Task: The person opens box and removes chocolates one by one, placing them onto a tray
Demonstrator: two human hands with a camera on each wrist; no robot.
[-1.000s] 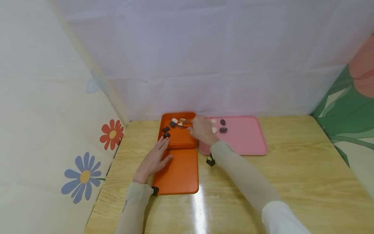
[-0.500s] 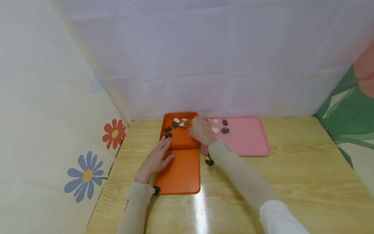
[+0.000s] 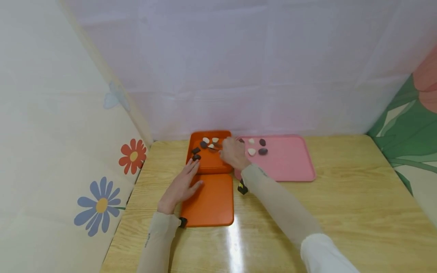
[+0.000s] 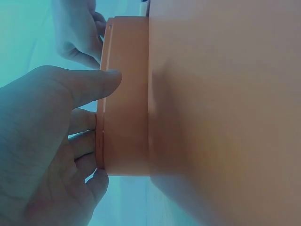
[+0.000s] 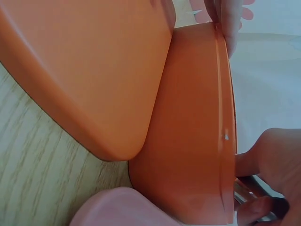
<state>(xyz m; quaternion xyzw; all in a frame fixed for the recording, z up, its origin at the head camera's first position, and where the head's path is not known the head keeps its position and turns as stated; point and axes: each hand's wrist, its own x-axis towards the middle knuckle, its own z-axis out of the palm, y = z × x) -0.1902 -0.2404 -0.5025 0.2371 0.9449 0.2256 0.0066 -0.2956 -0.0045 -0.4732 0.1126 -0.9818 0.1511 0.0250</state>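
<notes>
My right hand (image 3: 233,151) grips metal tongs (image 5: 262,185) over the back right of the orange box (image 3: 215,169). The tong ends lie at a white pebble-like piece (image 3: 211,146) inside; whether they clasp it is too small to tell. Around it are more white pieces (image 3: 206,140), a dark piece (image 3: 203,145), a black square piece (image 3: 196,150) and a glossy black oval piece (image 3: 196,157). The fingers of my left hand (image 3: 179,189) rest, nearly straight, over the box's front left rim, with the thumb spread apart before its front wall (image 4: 127,117).
The box's orange lid (image 3: 208,201) lies flat in front of it. Right of the box, a pink tray (image 3: 286,163) bears white pieces (image 3: 251,152) and dark pieces (image 3: 263,151). A pale cloth wall (image 3: 239,76) stands close behind, on a wooden table (image 3: 341,182).
The tongs' two arms have drawn closer together around the white piece. My right hand has shifted very slightly. The left hand keeps its place on the rim.
</notes>
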